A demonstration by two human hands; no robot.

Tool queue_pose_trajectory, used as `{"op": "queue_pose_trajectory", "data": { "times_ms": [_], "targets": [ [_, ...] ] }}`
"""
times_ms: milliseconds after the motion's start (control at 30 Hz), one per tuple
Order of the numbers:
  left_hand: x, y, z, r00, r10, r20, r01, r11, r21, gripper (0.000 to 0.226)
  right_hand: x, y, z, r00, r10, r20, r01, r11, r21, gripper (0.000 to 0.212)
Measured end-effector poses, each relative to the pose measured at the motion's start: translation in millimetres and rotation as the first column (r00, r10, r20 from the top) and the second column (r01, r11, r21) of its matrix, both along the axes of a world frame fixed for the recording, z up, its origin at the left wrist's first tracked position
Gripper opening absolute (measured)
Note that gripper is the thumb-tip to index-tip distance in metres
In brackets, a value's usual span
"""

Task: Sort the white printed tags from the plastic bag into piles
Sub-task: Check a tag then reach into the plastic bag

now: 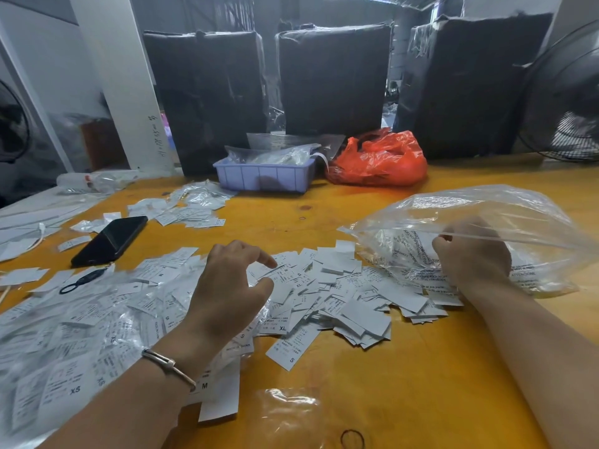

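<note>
We are working at the yellow table (405, 384), taking the black phone (110, 239) as our landmark; our left hand (227, 293) is hovering to the right of the phone and nearer to us, over the spilled heap of white printed tags (340, 296), its fingers loosely curled with the forefinger reaching forward, and it is gripping nothing that we can see; a thin metal bracelet (168, 364) is sitting on that wrist. Our right hand (473, 254) is lying far to the right of the phone, curled round the mouth edge of the clear plastic bag (486, 215), pinching the film; the bag is ballooning open on the table, with printed warning text on its lower side, and the heap is spreading from its mouth toward the phone. More tags, some in clear sleeves (81, 335), are lying below and left of the phone; letters such as XS, S, M and XL are showing on them. Beyond the phone, toward the back of the table, a lilac tray (265, 178) is holding clear packets; a red bag (379, 160) is sitting just beside its right end. A black ring strap (77, 283) is lying just below the phone.
</note>
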State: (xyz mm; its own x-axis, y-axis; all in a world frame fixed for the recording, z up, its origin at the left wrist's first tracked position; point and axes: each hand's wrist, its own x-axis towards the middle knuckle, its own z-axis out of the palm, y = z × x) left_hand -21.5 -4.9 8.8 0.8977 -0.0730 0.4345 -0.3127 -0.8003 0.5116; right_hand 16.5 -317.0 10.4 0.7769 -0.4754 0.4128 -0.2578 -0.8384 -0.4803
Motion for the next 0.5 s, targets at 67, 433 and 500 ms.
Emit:
{"op": "queue_pose_trajectory", "data": {
  "times_ms": [67, 433, 500],
  "targets": [
    [-0.5, 0.0, -0.3, 1.000, -0.014, 0.005, 0.014, 1.000, -0.017, 0.024, 0.8, 0.9, -0.4, 0.999, 0.007, -0.034, -0.008, 1.000, -0.028, 0.016],
    [0.2, -1.1, -3.8, 0.997, -0.070, 0.022, 0.072, 0.994, -0.080, 0.022, 2.0, 1.9, -3.3, 0.979, 0.057, -0.195, -0.064, 0.998, -0.028, 0.012],
    [0.3, -1.3, -4.0, 0.997, -0.076, 0.026, 0.078, 0.994, -0.081, 0.024, 2.1, 0.8, -4.9, 0.992, 0.080, -0.095, -0.079, 0.997, 0.009, 0.010]
  ]
}}
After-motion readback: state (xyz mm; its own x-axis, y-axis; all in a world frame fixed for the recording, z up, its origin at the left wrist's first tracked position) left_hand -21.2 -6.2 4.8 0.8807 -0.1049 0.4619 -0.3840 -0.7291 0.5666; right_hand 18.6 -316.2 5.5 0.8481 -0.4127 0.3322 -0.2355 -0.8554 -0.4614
